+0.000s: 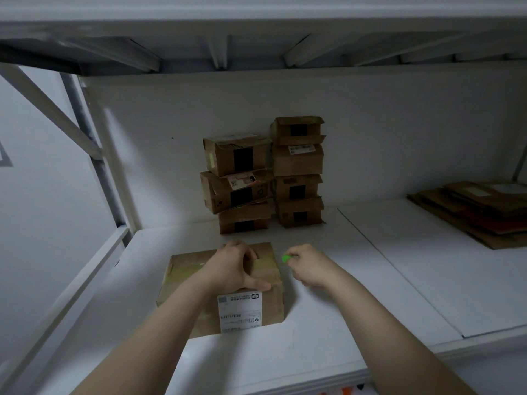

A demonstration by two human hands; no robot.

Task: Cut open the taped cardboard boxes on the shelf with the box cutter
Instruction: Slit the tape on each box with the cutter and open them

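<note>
Shelf (385, 280), white board. Front-left: one taped box (185, 276), label facing you. Your left hand (235, 267) grips its top, fingers curled over the far edge. Just beside the box's right side, not touching it, is your right hand (309, 267), clenched round the green box cutter (285, 258). Back edge, centre: stacked small boxes (296, 161) against the wall. Back-right corner: flattened cardboard (482, 212). Open room for moving: the front-right board.

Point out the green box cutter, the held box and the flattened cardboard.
green box cutter (285, 258): head view, green tip.
held box (185, 273): head view, taped top.
flattened cardboard (473, 206): head view, its middle.
</note>
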